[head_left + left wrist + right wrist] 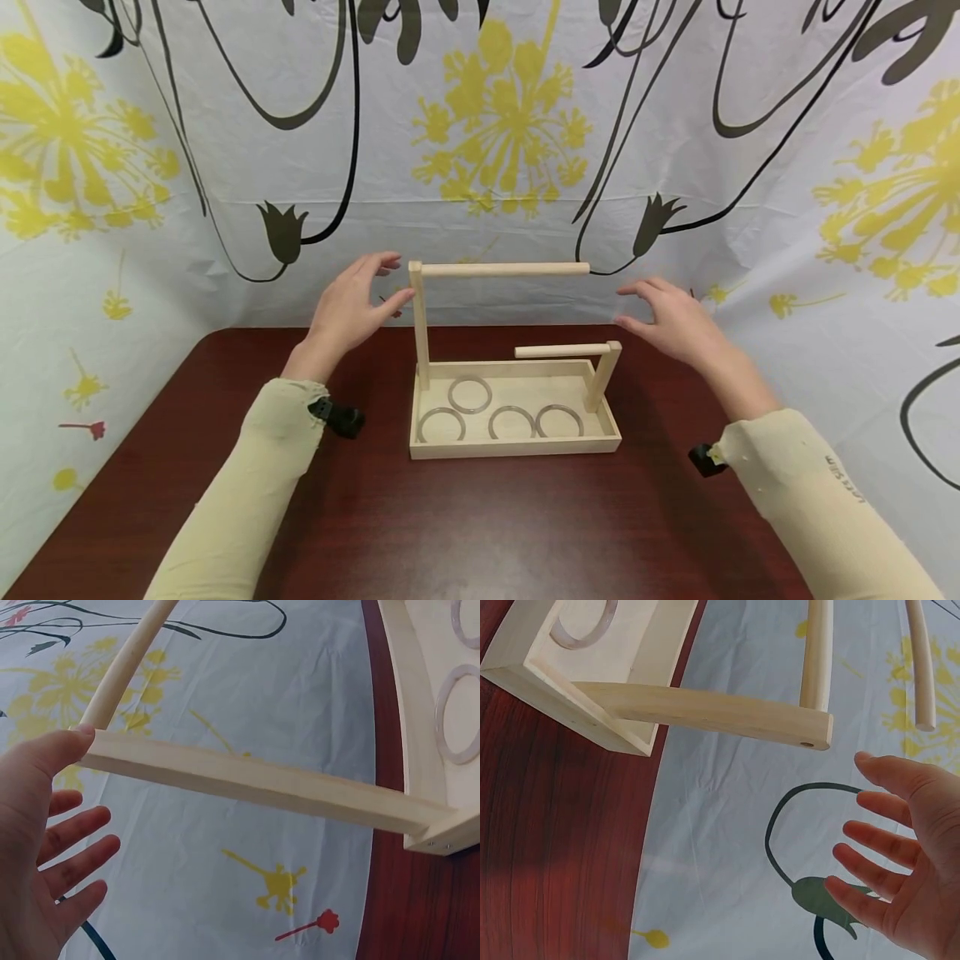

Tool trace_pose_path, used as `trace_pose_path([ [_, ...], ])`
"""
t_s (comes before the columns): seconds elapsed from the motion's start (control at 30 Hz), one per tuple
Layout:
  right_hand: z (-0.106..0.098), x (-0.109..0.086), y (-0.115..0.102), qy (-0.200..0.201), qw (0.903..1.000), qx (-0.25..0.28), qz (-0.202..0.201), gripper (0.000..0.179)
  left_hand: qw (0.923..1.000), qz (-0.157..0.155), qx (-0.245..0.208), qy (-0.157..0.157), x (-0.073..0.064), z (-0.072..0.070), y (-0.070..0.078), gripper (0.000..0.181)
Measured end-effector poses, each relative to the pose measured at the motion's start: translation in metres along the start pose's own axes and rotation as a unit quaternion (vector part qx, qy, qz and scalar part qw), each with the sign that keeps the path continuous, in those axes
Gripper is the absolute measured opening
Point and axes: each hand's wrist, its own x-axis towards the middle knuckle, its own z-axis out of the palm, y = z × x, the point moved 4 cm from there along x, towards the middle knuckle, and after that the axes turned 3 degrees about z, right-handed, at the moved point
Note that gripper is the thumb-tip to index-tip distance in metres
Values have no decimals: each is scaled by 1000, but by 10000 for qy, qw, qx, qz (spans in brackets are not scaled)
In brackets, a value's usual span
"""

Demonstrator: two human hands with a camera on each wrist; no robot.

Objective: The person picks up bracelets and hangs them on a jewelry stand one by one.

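Note:
A pale wooden tray stand point(517, 451) sits on the dark table, with a tall post point(421, 329) at its left and a short post point(603, 377) at its right. Each post bears a horizontal rod, the upper rod point(506, 269) longer than the lower rod point(562, 351). Several clear rings, one a ring point(470, 394) at the back, lie in the tray. My left hand point(348, 304) is beside the tall post's top, thumb tip right at it in the left wrist view. My right hand point(671, 321) hovers right of the rods, fingers spread and holding nothing.
The dark red table point(480, 521) extends around the tray. Behind it hangs a white cloth point(480, 242) with yellow and dark flower prints, which also runs along both sides. A small black camera point(341, 418) is strapped at the left wrist, another camera point(707, 460) at the right.

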Motion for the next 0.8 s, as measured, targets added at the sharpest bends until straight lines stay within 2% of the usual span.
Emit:
trace_pose_path([
  [0.37,2,-1,-4,5,10000,-3,-18,41,9967,243,-719,275,6,7,6,53],
  [0.6,1,-2,-13,35,10000,83,-33,41,9881,326,-1429,471,7,10,8,49],
  [0.8,-2,-2,-21,51,9997,161,-168,41,9812,448,-1735,712,8,12,9,45],
])
